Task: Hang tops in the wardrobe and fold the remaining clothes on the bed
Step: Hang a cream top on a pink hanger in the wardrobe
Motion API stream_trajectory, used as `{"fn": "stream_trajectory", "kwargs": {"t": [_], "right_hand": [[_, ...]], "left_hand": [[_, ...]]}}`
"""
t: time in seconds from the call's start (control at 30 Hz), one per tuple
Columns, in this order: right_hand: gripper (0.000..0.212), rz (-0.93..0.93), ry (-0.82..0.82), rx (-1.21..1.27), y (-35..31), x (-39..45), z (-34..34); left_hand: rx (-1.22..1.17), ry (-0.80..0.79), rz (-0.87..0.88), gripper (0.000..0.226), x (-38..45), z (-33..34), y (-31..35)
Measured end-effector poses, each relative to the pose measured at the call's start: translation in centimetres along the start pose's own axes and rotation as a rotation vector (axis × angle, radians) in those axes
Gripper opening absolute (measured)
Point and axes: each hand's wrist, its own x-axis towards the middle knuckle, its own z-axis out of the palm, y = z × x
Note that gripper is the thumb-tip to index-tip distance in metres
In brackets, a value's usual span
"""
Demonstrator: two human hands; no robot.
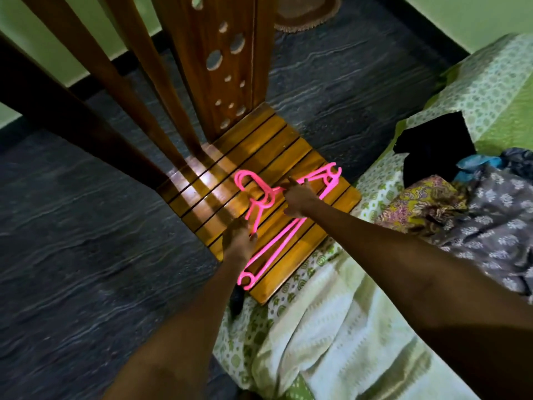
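Several bright pink plastic hangers lie stacked on the slatted seat of a wooden chair beside the bed. My right hand reaches over the stack and pinches the hangers near their hooks. My left hand grips the lower arm of the hangers at the seat's near edge. On the bed to the right lies a pile of clothes: a black garment, a yellow patterned one and a grey floral one.
The chair's tall back with round cut-outs rises ahead. A dark wooden frame slants across the left. Dark patterned floor surrounds the chair. A white and green blanket covers the bed's near part. A brown mat lies far back.
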Motion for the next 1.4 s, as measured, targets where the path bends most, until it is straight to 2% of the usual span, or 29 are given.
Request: {"fn": "stream_trajectory", "kwargs": {"t": [0.07, 0.13, 0.23, 0.33, 0.47, 0.53, 0.63, 0.7, 0.73, 0.8, 0.97, 1.03, 1.13, 1.23, 1.3, 1.4], "right_hand": [[0.053, 0.008, 0.114, 0.110, 0.3, -1.9, -0.3], [0.038, 0.041, 0.272, 0.248, 1.1, -4.3, -0.6], [0.025, 0.074, 0.462, 0.544, 2.4, -8.7, -1.0], [0.033, 0.048, 0.548, 0.743, 3.6, -14.3, -0.7], [0.039, 0.040, 0.628, 0.776, 4.9, -21.4, 1.3], [0.031, 0.110, 0.656, 0.840, 6.1, -24.4, 3.7], [0.031, 0.271, 0.681, 0.947, 8.4, -28.5, 8.0], [0.013, 0.363, 0.660, 1.091, 10.2, -31.0, 11.5], [0.012, 0.395, 0.659, 1.183, 11.0, -32.2, 13.0], [0.025, 0.493, 0.711, 1.314, 12.7, -34.7, 16.7], [0.019, 0.830, 0.956, 1.351, 15.1, -41.7, 24.3], [0.020, 0.913, 1.077, 1.423, 15.7, -43.9, 26.9], [0.017, 0.967, 1.175, 1.485, 16.5, -45.4, 30.6], [0.019, 0.980, 1.184, 1.510, 16.7, -45.9, 32.5], [0.025, 0.968, 1.120, 1.542, 16.5, -45.9, 32.7], [0.027, 0.929, 1.059, 1.539, 16.4, -45.5, 31.9]], "left_hand": [[-0.075, 0.039, 0.026, 0.022, -0.8, 0.1, 0.5], [-0.206, 0.022, 0.015, 0.023, -2.2, -0.1, 1.2], [-0.184, 0.072, 0.158, 0.023, -5.2, -0.9, 2.3], [-0.198, 0.151, 0.350, 0.034, -8.4, -2.7, 4.1], [-0.165, 0.155, 0.504, 0.049, -10.4, -3.9, 7.2], [-0.099, 0.109, 0.569, 0.055, -11.5, -3.3, 9.4], [-0.037, 0.024, 0.703, 0.061, -13.2, -0.8, 13.0], [-0.012, -0.038, 0.743, 0.065, -14.4, 1.7, 15.9], [-0.017, -0.069, 0.755, 0.064, -14.9, 2.8, 17.2], [-0.054, -0.112, 0.783, 0.056, -15.9, 5.7, 20.3], [-0.070, -0.016, 0.704, 0.038, -15.9, 12.3, 26.7], [-0.062, 0.001, 0.693, 0.026, -15.1, 14.7, 28.5], [0.104, 0.004, 0.703, 0.014, -13.9, 17.6, 30.6], [0.289, -0.060, 0.525, 0.033, -13.3, 19.1, 31.6], [0.362, -0.016, 0.463, 0.046, -12.8, 19.2, 31.7], [0.462, 0.115, 0.473, 0.049, -12.4, 18.2, 30.9]]}}
